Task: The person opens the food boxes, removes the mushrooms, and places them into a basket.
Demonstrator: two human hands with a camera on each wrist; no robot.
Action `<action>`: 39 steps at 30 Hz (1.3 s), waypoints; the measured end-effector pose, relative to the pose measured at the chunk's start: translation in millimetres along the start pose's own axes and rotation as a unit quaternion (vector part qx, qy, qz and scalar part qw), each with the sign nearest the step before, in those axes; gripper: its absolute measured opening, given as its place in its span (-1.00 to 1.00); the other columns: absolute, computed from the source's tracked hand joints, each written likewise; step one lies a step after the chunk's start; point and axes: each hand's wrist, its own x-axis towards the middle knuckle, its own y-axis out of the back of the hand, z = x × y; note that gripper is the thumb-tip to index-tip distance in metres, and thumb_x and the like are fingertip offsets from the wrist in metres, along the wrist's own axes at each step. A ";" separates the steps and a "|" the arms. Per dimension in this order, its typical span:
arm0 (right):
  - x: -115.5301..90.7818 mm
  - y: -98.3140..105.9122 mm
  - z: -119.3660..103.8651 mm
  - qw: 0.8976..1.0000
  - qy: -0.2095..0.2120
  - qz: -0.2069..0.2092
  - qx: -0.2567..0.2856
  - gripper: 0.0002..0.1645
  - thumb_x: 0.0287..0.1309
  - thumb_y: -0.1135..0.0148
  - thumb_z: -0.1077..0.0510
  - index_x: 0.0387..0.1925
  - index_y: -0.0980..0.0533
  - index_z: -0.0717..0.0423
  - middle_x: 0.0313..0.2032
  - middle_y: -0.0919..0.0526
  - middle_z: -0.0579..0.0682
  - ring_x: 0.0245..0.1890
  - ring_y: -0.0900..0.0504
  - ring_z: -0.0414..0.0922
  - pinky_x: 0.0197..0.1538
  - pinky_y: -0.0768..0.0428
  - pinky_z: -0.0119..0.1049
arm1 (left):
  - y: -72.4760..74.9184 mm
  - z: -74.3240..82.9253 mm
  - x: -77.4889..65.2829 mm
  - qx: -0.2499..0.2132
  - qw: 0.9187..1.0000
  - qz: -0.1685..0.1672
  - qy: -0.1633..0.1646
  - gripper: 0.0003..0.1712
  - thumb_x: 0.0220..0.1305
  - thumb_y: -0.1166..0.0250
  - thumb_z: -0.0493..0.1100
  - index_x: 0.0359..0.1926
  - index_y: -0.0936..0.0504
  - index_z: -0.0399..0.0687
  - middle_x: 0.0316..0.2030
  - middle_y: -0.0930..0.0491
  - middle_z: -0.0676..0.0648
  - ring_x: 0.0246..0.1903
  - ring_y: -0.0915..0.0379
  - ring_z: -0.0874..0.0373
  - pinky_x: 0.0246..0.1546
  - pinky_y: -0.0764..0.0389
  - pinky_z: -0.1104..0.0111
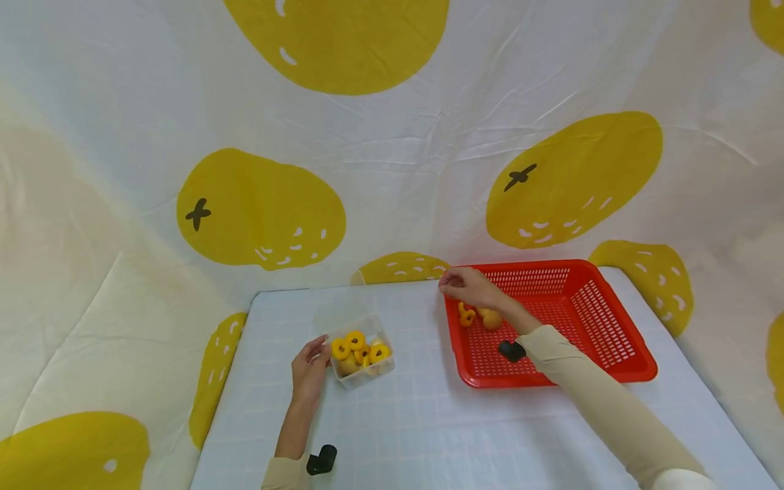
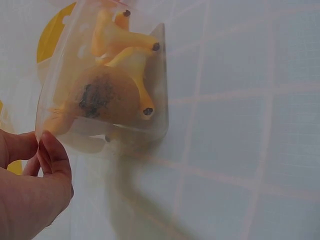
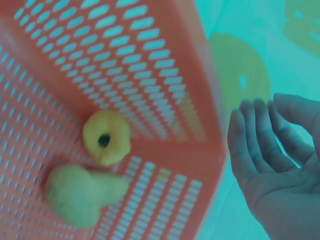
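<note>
My left hand [image 1: 309,371] pinches the rim of a clear plastic box [image 1: 370,372] between thumb and fingertips. Inside the box lie several yellow, trumpet-shaped pieces [image 2: 131,37] with dark tips, plus a rounded brownish piece [image 2: 107,95] with dark specks. Over the far left corner of a red perforated basket [image 1: 603,337] is my right hand [image 1: 470,287]. In the right wrist view its fingers are loosely bent just outside the rim, holding nothing. Within that basket corner rest a yellow piece [image 3: 106,137] with a dark centre and a tan, pear-shaped piece [image 3: 82,195].
The table [image 1: 422,422] has a pale cloth with faint grid lines. A white curtain [image 1: 392,156] with large yellow fruit prints hangs right behind the table. The basket's raised walls stand at the right side, the box at the left.
</note>
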 end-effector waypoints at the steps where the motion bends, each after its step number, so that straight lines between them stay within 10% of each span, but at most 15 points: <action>1: 0.9 -2.4 -2.9 1.000 0.002 -0.004 0.001 -0.82 0.42 -0.23 0.24 -0.10 -0.58 0.33 -0.21 -0.69 0.13 -0.18 -0.64 -0.02 -0.05 -0.63 -0.23 | 0.0 -0.1 0.1 -0.001 1.000 0.000 0.000 -0.58 0.50 -0.19 -0.29 0.29 -0.53 -0.35 -0.03 -0.55 -0.18 -0.24 -0.46 0.28 -0.26 -0.58 0.51; 39: 36.4 -123.3 -55.1 0.974 0.100 -0.199 0.030 -0.76 0.36 -0.29 0.32 0.00 -0.59 0.36 -0.16 -0.68 0.01 -0.17 -0.58 -0.19 0.05 -0.60 -0.41 | -1.7 7.3 -4.7 -0.017 1.000 0.003 -0.004 -0.56 0.47 -0.20 -0.35 0.29 -0.49 -0.46 -0.07 -0.57 -0.22 -0.26 -0.47 0.25 -0.31 -0.59 0.49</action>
